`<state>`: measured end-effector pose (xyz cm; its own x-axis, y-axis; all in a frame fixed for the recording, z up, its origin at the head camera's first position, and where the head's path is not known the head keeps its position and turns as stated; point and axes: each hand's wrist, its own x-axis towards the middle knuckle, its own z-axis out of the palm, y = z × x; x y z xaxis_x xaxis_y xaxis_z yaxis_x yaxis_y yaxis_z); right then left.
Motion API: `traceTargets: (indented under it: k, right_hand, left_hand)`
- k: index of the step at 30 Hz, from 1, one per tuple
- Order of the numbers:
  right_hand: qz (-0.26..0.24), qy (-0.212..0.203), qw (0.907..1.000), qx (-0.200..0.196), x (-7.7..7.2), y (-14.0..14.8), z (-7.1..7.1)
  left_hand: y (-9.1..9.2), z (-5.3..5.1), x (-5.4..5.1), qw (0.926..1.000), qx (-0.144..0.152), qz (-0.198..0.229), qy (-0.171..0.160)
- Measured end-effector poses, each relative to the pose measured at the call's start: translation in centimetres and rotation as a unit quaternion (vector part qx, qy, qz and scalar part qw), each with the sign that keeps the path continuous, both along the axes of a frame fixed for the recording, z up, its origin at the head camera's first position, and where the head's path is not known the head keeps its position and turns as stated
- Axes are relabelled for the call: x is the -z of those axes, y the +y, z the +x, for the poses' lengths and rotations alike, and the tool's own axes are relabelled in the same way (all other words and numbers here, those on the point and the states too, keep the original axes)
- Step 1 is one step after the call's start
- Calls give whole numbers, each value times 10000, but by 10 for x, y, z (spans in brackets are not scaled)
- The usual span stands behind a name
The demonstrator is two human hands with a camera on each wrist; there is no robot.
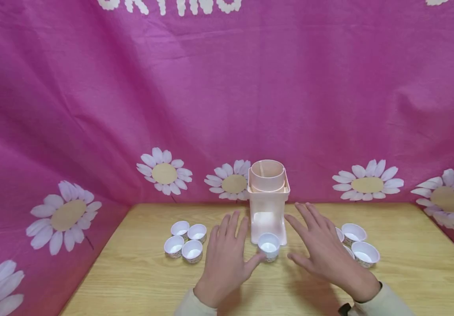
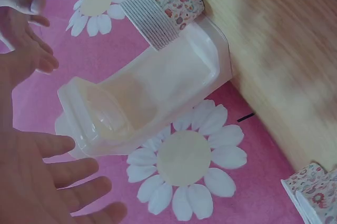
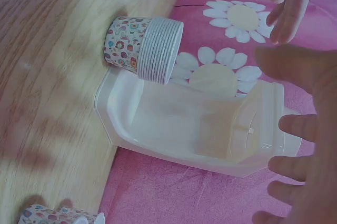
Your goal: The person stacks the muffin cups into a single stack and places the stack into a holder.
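A stack of nested paper cups (image 1: pixel 268 245) with a colourful small print stands upright on the table, just in front of a pale pink plastic cup dispenser (image 1: pixel 268 202). My left hand (image 1: pixel 227 254) is held to the left of the stack, fingers spread. In the head view its thumb overlaps the stack's edge, but the left wrist view shows a gap between hand and cups (image 2: pixel 176 8). On the other side, my right hand (image 1: pixel 323 252) has its fingers extended and holds nothing. The right wrist view shows the printed stack (image 3: pixel 142 49) apart from that hand.
Several short cup stacks (image 1: pixel 192 251) stand in a cluster at the left of the wooden table (image 1: pixel 132 281). Another cluster (image 1: pixel 365 253) stands at the right, partly hidden by my right hand. Behind the table hangs a pink cloth (image 1: pixel 310 96) with daisies.
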<state>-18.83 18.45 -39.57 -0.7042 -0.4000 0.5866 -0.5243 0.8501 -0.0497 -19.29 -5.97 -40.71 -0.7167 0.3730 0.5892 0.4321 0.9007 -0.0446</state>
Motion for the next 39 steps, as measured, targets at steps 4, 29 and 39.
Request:
traceTargets:
  k: [4,29,39]
  right_hand:
    - [-147,187,9996,-177,-3,-1,-1]
    - [-118,12,9999,-74,-4,16,8]
    - [-149,-208,9996,-117,-3,25,12]
  left_hand:
    - [-3,0,0,9992,184,348,-53]
    - [-2,2,-2,9943,465,586,-753]
    - [-1,8,-1,9893,408,564,-1284]
